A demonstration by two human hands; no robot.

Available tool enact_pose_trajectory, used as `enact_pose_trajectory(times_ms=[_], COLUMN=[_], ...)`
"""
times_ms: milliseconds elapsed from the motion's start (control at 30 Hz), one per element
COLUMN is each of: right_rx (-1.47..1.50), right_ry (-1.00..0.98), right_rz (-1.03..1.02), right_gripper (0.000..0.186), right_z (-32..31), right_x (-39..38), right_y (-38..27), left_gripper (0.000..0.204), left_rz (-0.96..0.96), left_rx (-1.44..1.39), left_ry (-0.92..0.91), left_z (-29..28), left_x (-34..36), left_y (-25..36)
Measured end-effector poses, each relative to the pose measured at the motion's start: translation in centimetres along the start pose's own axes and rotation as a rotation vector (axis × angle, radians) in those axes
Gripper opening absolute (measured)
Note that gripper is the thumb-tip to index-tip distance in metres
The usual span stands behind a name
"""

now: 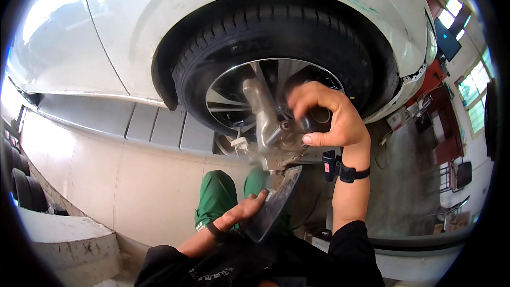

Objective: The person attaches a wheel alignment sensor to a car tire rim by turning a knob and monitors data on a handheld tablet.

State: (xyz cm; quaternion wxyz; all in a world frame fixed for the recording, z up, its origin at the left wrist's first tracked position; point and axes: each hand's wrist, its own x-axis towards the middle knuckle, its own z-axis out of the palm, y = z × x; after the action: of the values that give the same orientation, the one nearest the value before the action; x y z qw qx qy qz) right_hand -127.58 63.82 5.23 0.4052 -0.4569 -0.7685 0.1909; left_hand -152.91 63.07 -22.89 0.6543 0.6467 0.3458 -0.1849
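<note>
Grey cast-metal clamp bracket [260, 109] sits in front of the silver-and-black spoked wheel [226, 103], seating unclear. Left hand [241, 213] closed on the dark flat panel [279, 202] below it; right hand [337, 119] half-curled at the round black knob [320, 119], grip too blurred to tell. Probably adjusting the bracket; next move calls for steady panel support and a firm hold on the knob.

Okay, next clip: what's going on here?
A person is at the wheel of a white car. The left hand holds a dark flat panel by its edge, below a metal bracket in front of the wheel. The right hand curls at a dark round part beside the bracket; blur hides its grip.
</note>
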Motion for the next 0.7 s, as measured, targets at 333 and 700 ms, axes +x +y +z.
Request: enact_pose_trajectory(times_ms=[333,700], right_rx=[-0.468,-0.913], right_ry=[0.174,0.481], right_rz=[0.067,0.272], right_gripper=[0.016,0.029], right_z=[2.8,7.6], right_x=[0.4,0.6], right_y=[-1.6,-3.0], left_gripper=[0.056,0.094], left_rz=[0.095,-0.005], left_rx=[0.156,0.030], left_ry=[0.012,0.062], left_z=[0.3,0.4], left_x=[0.3,0.4], left_y=[-1.2,-0.9])
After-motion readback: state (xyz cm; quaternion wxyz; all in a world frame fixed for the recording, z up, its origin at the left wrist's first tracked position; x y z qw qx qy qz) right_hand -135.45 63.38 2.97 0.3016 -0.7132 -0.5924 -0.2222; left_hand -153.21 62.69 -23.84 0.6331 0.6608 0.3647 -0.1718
